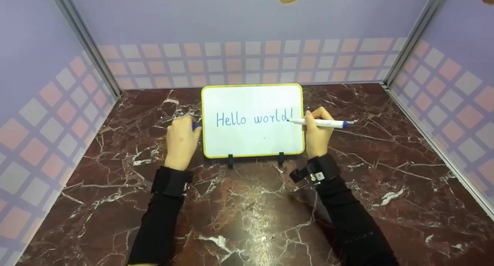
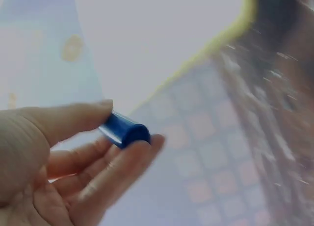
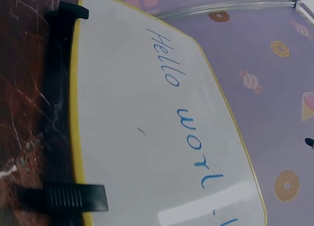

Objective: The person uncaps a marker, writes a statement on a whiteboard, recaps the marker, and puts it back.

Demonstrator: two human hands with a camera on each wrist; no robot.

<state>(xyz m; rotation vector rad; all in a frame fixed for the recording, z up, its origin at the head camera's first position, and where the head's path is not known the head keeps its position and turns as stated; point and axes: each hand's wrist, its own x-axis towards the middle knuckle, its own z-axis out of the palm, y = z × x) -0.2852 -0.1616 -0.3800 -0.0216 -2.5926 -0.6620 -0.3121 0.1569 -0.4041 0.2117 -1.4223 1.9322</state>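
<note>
A yellow-framed whiteboard [image 1: 239, 142] stands tilted back, with "Hello world!" written in blue and a small stray stroke below. My right hand [image 1: 318, 133], at the board's right edge, pinches a white marker [image 1: 328, 123] with a blue end. The marker's dark tip points left, by the end of the writing; I cannot tell if it touches the board. To the left of the board, my left hand [image 1: 181, 138] holds a blue marker cap [image 2: 125, 130] between thumb and fingers, its end showing in the left wrist view. The right hand is outside the right wrist view.
Two black feet [image 1: 230, 161] support the board's lower edge on the dark red marbled table [image 1: 247, 204]. Purple walls [image 1: 247, 22] with a band of pink and white squares enclose the table at the back and both sides.
</note>
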